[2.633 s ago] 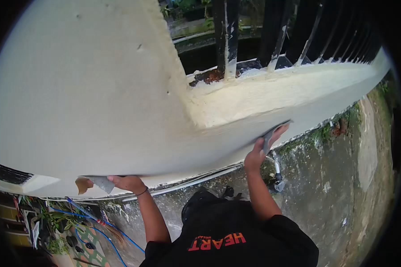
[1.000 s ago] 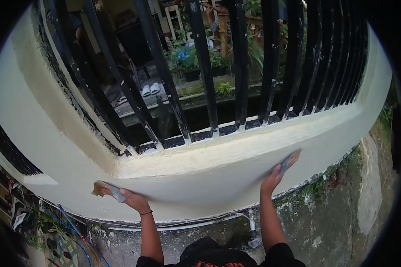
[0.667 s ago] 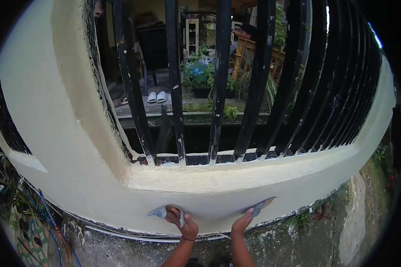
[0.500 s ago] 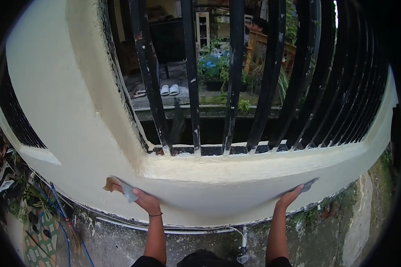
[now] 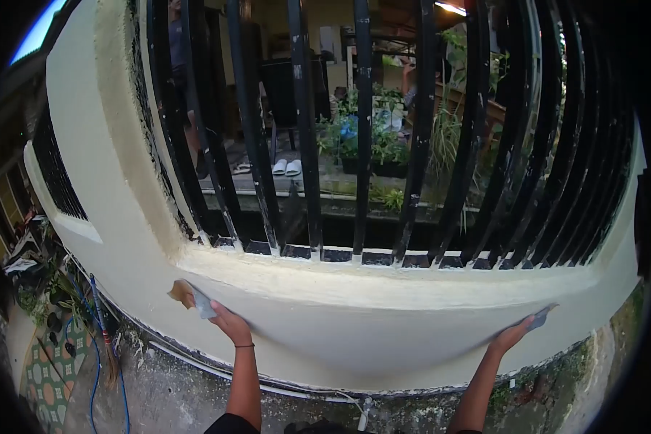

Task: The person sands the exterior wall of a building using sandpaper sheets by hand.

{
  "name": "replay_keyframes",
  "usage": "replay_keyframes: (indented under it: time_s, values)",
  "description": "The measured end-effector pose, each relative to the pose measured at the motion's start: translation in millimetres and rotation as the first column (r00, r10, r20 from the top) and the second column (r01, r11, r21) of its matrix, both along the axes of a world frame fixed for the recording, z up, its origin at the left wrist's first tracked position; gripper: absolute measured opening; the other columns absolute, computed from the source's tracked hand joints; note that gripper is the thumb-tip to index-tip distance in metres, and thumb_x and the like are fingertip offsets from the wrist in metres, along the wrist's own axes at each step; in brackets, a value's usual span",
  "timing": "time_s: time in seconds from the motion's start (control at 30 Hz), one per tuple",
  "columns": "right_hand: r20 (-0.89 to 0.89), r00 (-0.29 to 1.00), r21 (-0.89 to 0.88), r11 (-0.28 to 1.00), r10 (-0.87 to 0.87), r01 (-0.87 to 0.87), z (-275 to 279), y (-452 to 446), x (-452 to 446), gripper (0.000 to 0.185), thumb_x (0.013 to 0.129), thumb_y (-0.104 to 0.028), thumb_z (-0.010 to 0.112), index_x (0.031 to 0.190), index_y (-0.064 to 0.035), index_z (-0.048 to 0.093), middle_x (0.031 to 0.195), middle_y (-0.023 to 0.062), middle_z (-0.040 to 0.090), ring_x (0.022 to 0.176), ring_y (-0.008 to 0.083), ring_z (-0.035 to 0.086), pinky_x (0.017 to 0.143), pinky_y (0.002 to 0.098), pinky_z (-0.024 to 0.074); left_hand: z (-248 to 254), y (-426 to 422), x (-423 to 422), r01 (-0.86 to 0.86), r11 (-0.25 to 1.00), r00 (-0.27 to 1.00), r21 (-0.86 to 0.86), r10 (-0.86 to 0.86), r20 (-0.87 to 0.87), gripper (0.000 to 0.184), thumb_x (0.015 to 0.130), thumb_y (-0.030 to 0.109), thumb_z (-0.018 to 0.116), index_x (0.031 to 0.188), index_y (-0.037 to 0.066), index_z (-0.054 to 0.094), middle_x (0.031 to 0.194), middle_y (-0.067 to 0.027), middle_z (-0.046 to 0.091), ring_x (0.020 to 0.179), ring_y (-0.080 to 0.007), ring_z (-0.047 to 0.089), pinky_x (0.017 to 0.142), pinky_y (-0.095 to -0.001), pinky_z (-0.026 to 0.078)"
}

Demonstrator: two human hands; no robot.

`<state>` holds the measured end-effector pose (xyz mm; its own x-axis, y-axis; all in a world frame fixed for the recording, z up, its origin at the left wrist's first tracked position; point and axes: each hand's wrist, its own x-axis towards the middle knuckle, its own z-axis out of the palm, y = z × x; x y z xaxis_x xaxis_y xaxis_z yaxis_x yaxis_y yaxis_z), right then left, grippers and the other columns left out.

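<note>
A pale cream wall (image 5: 354, 347) curves across the head view below a row of black bars. My left hand (image 5: 231, 325) is closed on a bent sheet of sandpaper (image 5: 193, 299), brown on one part and grey on the other, against the wall under the ledge's left end. Far to the right, my right hand (image 5: 512, 335) grips a grey piece of sandpaper (image 5: 542, 317), also against the wall. Both arms are spread wide, and the fingertips are partly hidden behind the sheets.
Above the ledge (image 5: 383, 288) stand black bars (image 5: 362, 145) with chipped paint. Behind them are plants (image 5: 365, 137), white slippers (image 5: 287, 167) and people partly hidden. A white pipe (image 5: 195, 364) runs along the wall's foot. A broom (image 5: 108, 347) and blue hose (image 5: 94, 390) lie left.
My right hand has moved right and slightly down with its sandpaper, widening the gap between my hands. The left hand stays near the same place in view. The head view has shifted.
</note>
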<state>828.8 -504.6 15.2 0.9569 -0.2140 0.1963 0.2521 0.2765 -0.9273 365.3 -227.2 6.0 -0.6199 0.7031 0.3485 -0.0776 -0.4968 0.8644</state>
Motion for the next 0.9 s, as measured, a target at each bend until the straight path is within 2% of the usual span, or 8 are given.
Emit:
replay_keyframes:
  time_s: [0.17, 0.27, 0.37, 0.43, 0.57, 0.73, 0.8, 0.9]
  values:
    - [-0.057, 0.985, 0.313, 0.940, 0.162, -0.137, 2, -66, 108, 0.069, 0.092, -0.050, 0.023, 0.131, 0.0078, 0.027, 0.132, 0.0207, 0.035, 0.118, 0.0295, 0.039, 0.101, 0.0330, 0.0270, -13, -1, 49, -0.150, 0.982, 0.988, 0.117, 0.152, -0.003, 0.062, 0.094, 0.038, 0.032, 0.131, -0.010, 0.020, 0.134, -0.0241, 0.030, 0.121, -0.0308, 0.035, 0.102, -0.0357, 0.024]
    - [0.240, 0.953, -0.127, 0.967, -0.187, 0.222, -59, -35, 55, 0.065, 0.093, -0.043, 0.033, 0.134, 0.0065, 0.019, 0.137, 0.0196, 0.028, 0.122, 0.0293, 0.033, 0.102, 0.0353, 0.0238, -3, -106, 170, -0.130, 0.983, 0.956, 0.130, 0.159, -0.248, 0.058, 0.095, 0.028, 0.031, 0.135, -0.008, 0.009, 0.143, -0.0206, 0.010, 0.133, -0.0286, 0.011, 0.108, -0.0356, 0.009]
    - [0.345, 0.938, -0.072, 0.997, 0.045, -0.022, -50, -44, 28, 0.067, 0.093, -0.043, 0.033, 0.135, 0.0063, 0.016, 0.138, 0.0194, 0.026, 0.123, 0.0284, 0.031, 0.103, 0.0361, 0.0219, -10, -137, 211, -0.110, 0.983, 0.920, 0.144, 0.155, -0.359, 0.062, 0.094, 0.030, 0.032, 0.135, -0.009, 0.007, 0.143, -0.0221, 0.008, 0.133, -0.0305, 0.011, 0.107, -0.0385, 0.008]
    - [0.069, 0.983, 0.082, 0.981, 0.169, -0.175, -65, -76, 117, 0.070, 0.092, -0.046, 0.033, 0.134, 0.0071, 0.018, 0.137, 0.0198, 0.027, 0.123, 0.0279, 0.032, 0.103, 0.0354, 0.0219, -5, -126, 199, -0.121, 0.979, 0.926, 0.163, 0.170, -0.336, 0.063, 0.094, 0.032, 0.033, 0.135, -0.008, 0.008, 0.143, -0.0226, 0.009, 0.133, -0.0303, 0.013, 0.107, -0.0381, 0.010]
    - [-0.026, 0.996, 0.118, 0.989, 0.089, -0.085, -17, -124, 237, 0.072, 0.091, -0.050, 0.030, 0.129, 0.0108, 0.026, 0.131, 0.0222, 0.035, 0.114, 0.0301, 0.041, 0.099, 0.0333, 0.0285, 5, -58, 129, -0.101, 0.977, 0.978, 0.185, 0.132, -0.163, 0.059, 0.095, 0.032, 0.033, 0.136, -0.004, 0.012, 0.141, -0.0211, 0.017, 0.130, -0.0291, 0.019, 0.107, -0.0353, 0.013]
    - [0.000, 0.997, 0.214, 0.973, 0.083, -0.081, -34, -50, 104, 0.072, 0.092, -0.047, 0.033, 0.133, 0.0092, 0.015, 0.137, 0.0228, 0.026, 0.120, 0.0303, 0.035, 0.102, 0.0347, 0.0247, 0, -120, 208, -0.214, 0.973, 0.915, 0.088, 0.231, -0.330, 0.059, 0.094, 0.030, 0.028, 0.134, -0.009, 0.011, 0.141, -0.0261, 0.010, 0.133, -0.0357, 0.006, 0.107, -0.0420, 0.005]
    - [0.232, 0.966, -0.217, 0.962, -0.117, 0.168, -63, -17, 28, 0.069, 0.093, -0.037, 0.035, 0.136, 0.0061, 0.004, 0.143, 0.0220, 0.008, 0.132, 0.0296, 0.013, 0.107, 0.0378, 0.0112, -9, -144, 226, -0.152, 0.988, 0.882, 0.017, 0.143, -0.448, 0.059, 0.094, 0.031, 0.026, 0.134, -0.009, 0.010, 0.141, -0.0265, 0.009, 0.133, -0.0367, 0.005, 0.107, -0.0434, 0.004]
    - [0.280, 0.953, -0.286, 0.958, 0.113, -0.030, -64, -36, 23, 0.061, 0.095, -0.032, 0.031, 0.138, 0.0018, 0.003, 0.145, 0.0153, 0.008, 0.133, 0.0259, 0.014, 0.107, 0.0345, 0.0112, 4, -151, 214, -0.108, 0.986, 0.867, 0.125, 0.155, -0.473, 0.060, 0.095, 0.033, 0.026, 0.135, -0.009, 0.008, 0.142, -0.0262, 0.007, 0.132, -0.0376, 0.007, 0.107, -0.0445, 0.005]
